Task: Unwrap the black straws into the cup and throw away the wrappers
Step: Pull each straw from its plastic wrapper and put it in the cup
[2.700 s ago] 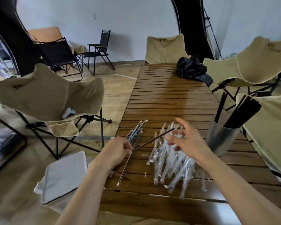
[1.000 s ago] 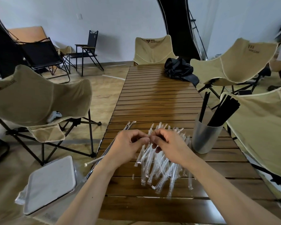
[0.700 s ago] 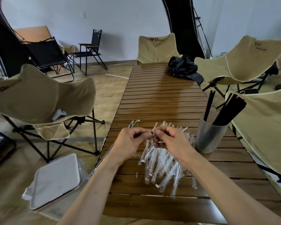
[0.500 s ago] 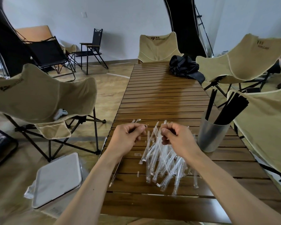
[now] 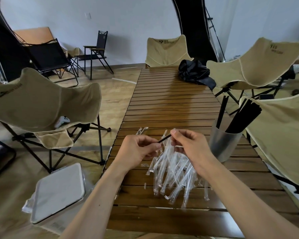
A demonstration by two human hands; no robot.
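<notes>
Your left hand and right hand are both up over the table, near its left edge, w/ one black straw spanning the gap between them. Right hand is pinched on the straw's upper tip, thumb & forefinger closed on it. Left hand is closed on the lower end; it probably has the wrapper bunched there, but the clear film is too faint against the skin to be sure.

Rest of the wrapped straws lie in a loose fan on the table under your right wrist, toward the near edge. A few more clear pieces sit by the left edge, beyond your left hand. Cup stands at the right edge, just beside your right hand, already holding a bundle of black straws. Bin w/ a grey lid is on the floor off the near-left corner.

Handling: straw is v. light, thin, fairly stiff, but will kink if bent hard, so pull along its length, not sideways. Film is slick & clingy; grip it flat between the finger pads near the torn end. Hold the straw close to the tip.
</notes>
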